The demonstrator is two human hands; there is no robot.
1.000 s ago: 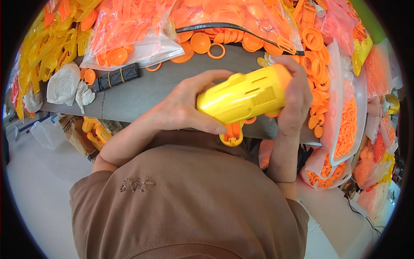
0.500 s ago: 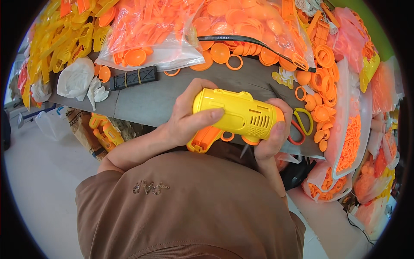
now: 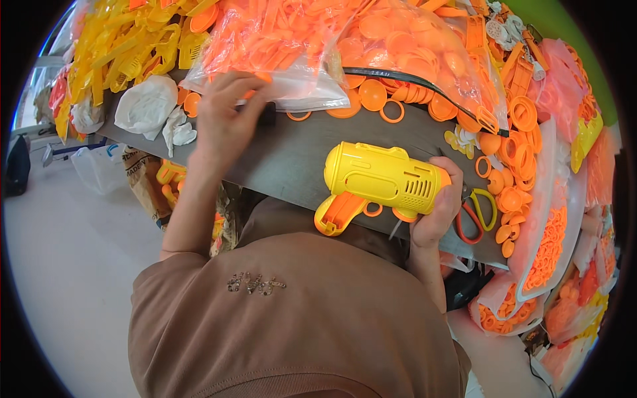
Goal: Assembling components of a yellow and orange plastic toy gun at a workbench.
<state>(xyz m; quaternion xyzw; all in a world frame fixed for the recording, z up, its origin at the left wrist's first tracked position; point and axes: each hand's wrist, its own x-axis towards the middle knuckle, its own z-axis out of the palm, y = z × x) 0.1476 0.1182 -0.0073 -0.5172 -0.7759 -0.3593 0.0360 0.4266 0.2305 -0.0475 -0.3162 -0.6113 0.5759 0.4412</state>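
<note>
My right hand [image 3: 434, 209] is closed around the front end of a yellow toy gun body [image 3: 381, 172], held above the table. It has a domed rear, side vents, an orange front cap and a grip with an orange inner side. Just below that hand a pointed metal tip [image 3: 396, 229] sticks out; its other end is hidden. My left hand [image 3: 229, 113] reaches to the table's far side with curled fingers, partly over a black bar [image 3: 267, 114] beside the clear bag [image 3: 312, 93]. Orange shows at its fingertips; what they grip is not clear.
Scissors [image 3: 478, 215] with red and yellow handles lie right of the right hand. Orange caps and rings [image 3: 511, 199] heap up at the right, next to a translucent bin [image 3: 539, 265]. White crumpled plastic [image 3: 144, 106] lies on the grey table [image 3: 285, 169]. Yellow parts [image 3: 126, 50] pile up far left.
My left hand has let go of the toy gun body and moved away to the far left, over the black bar. The right hand still holds the gun. The whole view has shifted.
</note>
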